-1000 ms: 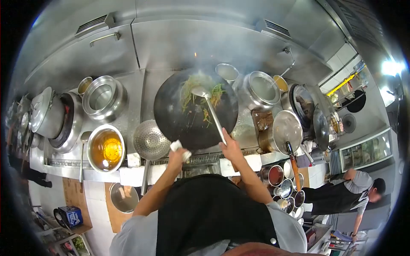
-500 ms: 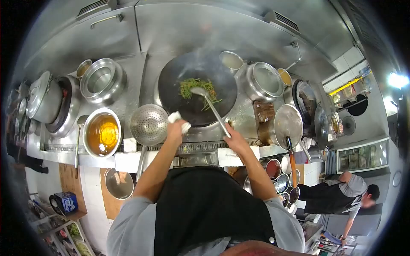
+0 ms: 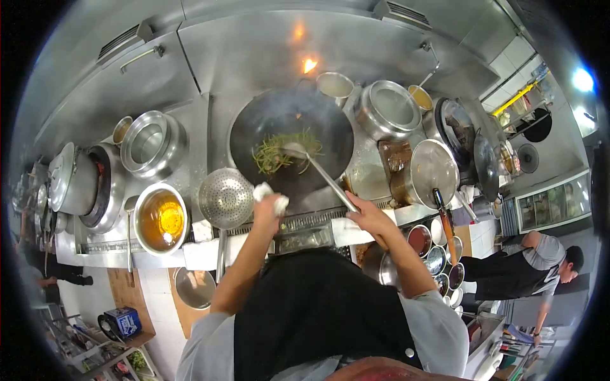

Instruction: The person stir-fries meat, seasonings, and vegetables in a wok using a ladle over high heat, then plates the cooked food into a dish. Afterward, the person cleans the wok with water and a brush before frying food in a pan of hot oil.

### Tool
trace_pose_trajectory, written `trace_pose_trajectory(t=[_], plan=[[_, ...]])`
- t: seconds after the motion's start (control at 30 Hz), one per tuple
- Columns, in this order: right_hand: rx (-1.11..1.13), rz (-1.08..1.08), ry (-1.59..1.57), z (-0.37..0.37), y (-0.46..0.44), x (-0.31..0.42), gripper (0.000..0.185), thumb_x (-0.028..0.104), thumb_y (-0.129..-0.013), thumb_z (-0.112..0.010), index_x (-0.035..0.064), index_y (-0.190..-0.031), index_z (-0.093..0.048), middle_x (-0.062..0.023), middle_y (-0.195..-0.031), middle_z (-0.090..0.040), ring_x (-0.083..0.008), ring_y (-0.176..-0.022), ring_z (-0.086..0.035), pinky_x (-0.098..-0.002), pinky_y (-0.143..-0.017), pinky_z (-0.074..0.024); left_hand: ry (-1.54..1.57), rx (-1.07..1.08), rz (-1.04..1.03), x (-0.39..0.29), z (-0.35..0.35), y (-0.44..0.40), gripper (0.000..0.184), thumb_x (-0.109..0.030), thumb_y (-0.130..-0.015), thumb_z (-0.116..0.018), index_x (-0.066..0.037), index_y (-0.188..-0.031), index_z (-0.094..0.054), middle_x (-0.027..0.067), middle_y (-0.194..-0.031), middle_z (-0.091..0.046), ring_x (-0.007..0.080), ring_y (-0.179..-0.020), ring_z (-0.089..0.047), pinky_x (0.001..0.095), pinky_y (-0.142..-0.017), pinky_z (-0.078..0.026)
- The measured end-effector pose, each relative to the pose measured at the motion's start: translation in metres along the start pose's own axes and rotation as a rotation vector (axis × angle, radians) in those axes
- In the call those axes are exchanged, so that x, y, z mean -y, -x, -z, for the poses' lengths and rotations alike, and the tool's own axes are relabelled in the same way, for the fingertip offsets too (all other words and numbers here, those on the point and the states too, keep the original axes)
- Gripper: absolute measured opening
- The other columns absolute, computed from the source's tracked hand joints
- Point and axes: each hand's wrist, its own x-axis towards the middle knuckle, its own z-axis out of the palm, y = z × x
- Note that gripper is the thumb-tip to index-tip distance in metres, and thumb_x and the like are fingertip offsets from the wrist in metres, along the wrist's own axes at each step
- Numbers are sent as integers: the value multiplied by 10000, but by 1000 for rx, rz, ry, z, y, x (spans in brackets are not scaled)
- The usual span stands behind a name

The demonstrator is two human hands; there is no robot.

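Observation:
A large black wok [image 3: 251,124] stands on the range in front of me, tilted slightly, with thin smoke over it. Long green vegetable strips [image 3: 273,154], perhaps beans or stems, lie inside it. My right hand [image 3: 370,217] is closed round the long handle of a metal ladle [image 3: 327,178], whose bowl rests among the greens. At the wok's near rim, my left hand [image 3: 265,213] grips a folded white cloth [image 3: 272,198]; whether the cloth wraps the wok's handle is hidden. Close beside that hand sits a perforated strainer [image 3: 225,197].
Left of the strainer stands a bowl of amber oil [image 3: 155,216]. Metal pots [image 3: 154,152] and a second strainer [image 3: 434,171] flank the wok. A small flame [image 3: 309,65] shows behind it. Sauce containers [image 3: 419,240] are at my right, near another person [image 3: 521,267].
A flame has appeared behind the wok, and the greens have shifted left and spread. The ladle has moved slightly down with my right hand. My view has turned a little.

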Motion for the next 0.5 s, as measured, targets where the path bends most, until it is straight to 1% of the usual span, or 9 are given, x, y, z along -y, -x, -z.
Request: trace_pose_trajectory(t=[0.03,0.07,0.13,0.17,0.2,0.27,0.37,0.4,0.5], plan=[[-129,89,93,-10,-14,-20,737,134,-954,-667,68,-1604,-327,-160,-1168,-719,-210,-922,-652,-310,-868,-521,-55,68,-29,20,29,-1,109,-131,-927,-677,-78,-996,-613,49,-845,-645,177,-751,-658,369,-568,-511],[-136,94,97,-14,-12,-15,737,134,-954,-667,68,-1604,-327,-160,-1168,-719,-210,-922,-652,-310,-868,-521,-11,48,10,22,43,17,142,-136,-928,-678,-55,-1031,-621,66,-880,-644,190,-755,-661,363,-592,-526],[-259,170,126,-24,4,4,707,136,-940,-677,62,-1577,-379,-347,-1293,-616,-364,-1141,-663,-388,-991,-484,-91,-2,24,27,70,49,164,-130,-919,-670,-43,-1046,-613,75,-902,-645,207,-811,-679,366,-624,-546],[-196,185,14,-25,19,5,701,136,-942,-673,58,-1575,-381,-316,-1275,-653,-354,-1105,-687,-387,-985,-494,-483,88,-205,70,121,31,172,-108,-915,-663,-47,-1063,-600,73,-895,-646,201,-775,-678,352,-619,-551],[-188,184,18,-21,39,15,701,136,-942,-673,58,-1575,-381,-316,-1275,-653,-354,-1105,-687,-387,-985,-494,-478,82,-202,56,107,45,172,-108,-915,-663,-47,-1063,-600,73,-895,-646,201,-775,-678,352,-619,-551],[134,33,-197,-13,71,35,700,138,-946,-666,62,-1581,-380,-285,-1341,-640,-325,-1131,-678,-371,-1003,-493,-89,-26,41,-4,40,81,188,-83,-876,-686,-4,-1039,-638,101,-923,-665,225,-785,-682,403,-631,-560],[305,-224,-181,-2,58,36,714,130,-943,-671,59,-1588,-375,-253,-1460,-575,-285,-1261,-618,-335,-1078,-446,32,53,34,-17,2,15,151,-149,-886,-717,-66,-977,-631,59,-826,-665,189,-695,-637,338,-519,-446],[310,-226,-175,-4,38,25,714,130,-943,-671,59,-1588,-375,-253,-1460,-575,-285,-1261,-618,-335,-1078,-446,-4,63,92,-7,4,-18,146,-144,-878,-722,-71,-962,-627,62,-807,-661,187,-691,-638,348,-497,-436],[35,88,63,-2,-24,3,719,110,-940,-673,62,-1591,-372,-247,-1522,-519,-276,-1333,-569,-337,-1113,-418,-37,72,-2,11,13,-22,188,-114,-875,-702,-51,-1024,-608,81,-875,-673,197,-695,-645,367,-489,-475]])
